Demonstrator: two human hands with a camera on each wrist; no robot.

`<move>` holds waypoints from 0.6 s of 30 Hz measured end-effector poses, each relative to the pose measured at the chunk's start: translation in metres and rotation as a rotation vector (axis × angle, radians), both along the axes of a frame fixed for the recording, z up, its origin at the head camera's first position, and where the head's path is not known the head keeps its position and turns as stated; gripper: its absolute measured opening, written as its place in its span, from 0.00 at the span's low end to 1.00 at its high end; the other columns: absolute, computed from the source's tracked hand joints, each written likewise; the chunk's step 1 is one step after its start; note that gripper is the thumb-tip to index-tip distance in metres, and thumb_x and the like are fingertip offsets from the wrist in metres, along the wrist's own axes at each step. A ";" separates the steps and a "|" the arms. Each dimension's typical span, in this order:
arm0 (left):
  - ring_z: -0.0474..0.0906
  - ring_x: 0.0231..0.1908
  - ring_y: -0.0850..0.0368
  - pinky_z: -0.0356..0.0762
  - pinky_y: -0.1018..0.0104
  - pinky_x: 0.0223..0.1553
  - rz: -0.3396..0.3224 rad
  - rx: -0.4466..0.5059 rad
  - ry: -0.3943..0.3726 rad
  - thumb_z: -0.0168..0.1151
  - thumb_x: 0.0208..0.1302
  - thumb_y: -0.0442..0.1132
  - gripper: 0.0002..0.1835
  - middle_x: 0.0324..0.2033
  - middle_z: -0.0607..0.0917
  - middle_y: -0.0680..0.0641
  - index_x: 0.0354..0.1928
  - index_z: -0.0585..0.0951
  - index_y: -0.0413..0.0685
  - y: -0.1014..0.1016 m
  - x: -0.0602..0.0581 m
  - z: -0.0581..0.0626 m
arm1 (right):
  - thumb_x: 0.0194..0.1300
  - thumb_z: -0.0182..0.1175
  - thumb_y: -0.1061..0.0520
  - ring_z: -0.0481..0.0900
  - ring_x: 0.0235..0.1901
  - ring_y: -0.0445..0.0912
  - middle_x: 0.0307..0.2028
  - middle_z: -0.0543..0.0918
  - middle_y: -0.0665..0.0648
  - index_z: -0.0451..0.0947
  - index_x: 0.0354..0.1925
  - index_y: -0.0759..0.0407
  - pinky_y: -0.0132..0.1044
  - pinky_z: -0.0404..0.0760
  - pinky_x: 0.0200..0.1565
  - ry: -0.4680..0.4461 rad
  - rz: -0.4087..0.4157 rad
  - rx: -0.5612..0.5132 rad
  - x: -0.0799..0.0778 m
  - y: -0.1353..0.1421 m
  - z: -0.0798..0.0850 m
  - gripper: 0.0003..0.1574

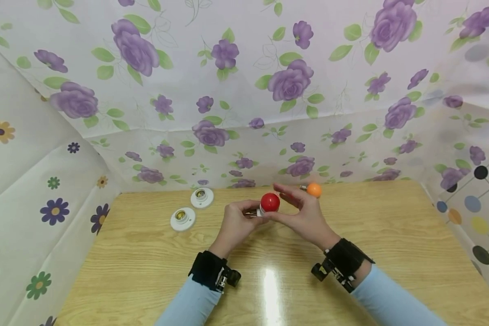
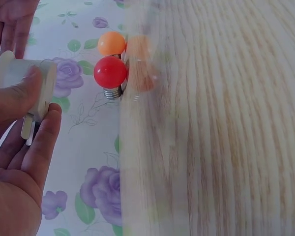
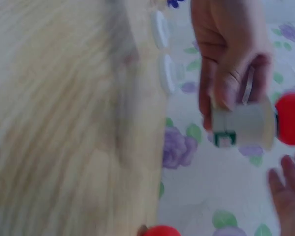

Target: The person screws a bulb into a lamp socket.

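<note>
Nearest you, the surface is bare between and beside your wrists, so your forearms have open room there. Ahead, your left hand grips a white plug-in socket, its metal prongs sticking out by your fingers. A red bulb stands at the socket's mouth; how far it is screwed in can't be told. Your right hand is open around it, fingers spread; whether your thumb touches it is unclear. If the thread is barely caught, letting go could drop the bulb, and a loose left grip could let the socket twist.

Farther on, an orange bulb and a second red bulb lie loose near the far edge, just beyond your right hand; a knuckle could set either rolling. Two white lamp bases sit well left, clear of your hands. Behind the edge rises the flowered cloth, limiting forward reach.
</note>
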State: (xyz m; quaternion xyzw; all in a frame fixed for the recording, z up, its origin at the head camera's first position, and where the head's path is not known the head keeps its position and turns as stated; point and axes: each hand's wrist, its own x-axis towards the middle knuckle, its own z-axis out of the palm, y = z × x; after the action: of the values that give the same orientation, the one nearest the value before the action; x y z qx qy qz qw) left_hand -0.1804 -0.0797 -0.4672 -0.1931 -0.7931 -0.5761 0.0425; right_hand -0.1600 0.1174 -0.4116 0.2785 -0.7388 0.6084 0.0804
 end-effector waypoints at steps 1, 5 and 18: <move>0.79 0.38 0.62 0.77 0.68 0.38 -0.005 -0.002 -0.001 0.71 0.49 0.44 0.17 0.38 0.83 0.57 0.44 0.84 0.53 0.000 0.000 -0.001 | 0.50 0.70 0.62 0.66 0.59 0.56 0.60 0.70 0.58 0.67 0.62 0.62 0.54 0.65 0.56 -0.020 0.025 0.024 0.000 0.002 0.001 0.41; 0.79 0.39 0.63 0.77 0.68 0.38 -0.016 -0.005 -0.009 0.72 0.47 0.42 0.18 0.39 0.83 0.57 0.44 0.83 0.53 0.000 -0.001 -0.002 | 0.55 0.67 0.60 0.64 0.61 0.53 0.62 0.67 0.56 0.63 0.65 0.60 0.54 0.62 0.58 -0.096 0.092 0.100 -0.002 0.006 0.004 0.41; 0.80 0.37 0.61 0.77 0.67 0.38 -0.018 -0.007 -0.031 0.72 0.47 0.37 0.17 0.38 0.83 0.59 0.43 0.83 0.54 0.002 0.000 -0.003 | 0.57 0.65 0.60 0.75 0.51 0.47 0.51 0.78 0.54 0.73 0.58 0.55 0.41 0.72 0.51 -0.141 0.042 0.086 -0.003 0.006 0.001 0.29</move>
State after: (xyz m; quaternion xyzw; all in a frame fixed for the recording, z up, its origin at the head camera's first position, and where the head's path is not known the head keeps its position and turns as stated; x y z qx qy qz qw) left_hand -0.1808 -0.0773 -0.4699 -0.1914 -0.7940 -0.5765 0.0246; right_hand -0.1627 0.1230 -0.4108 0.2535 -0.7622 0.5957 0.0034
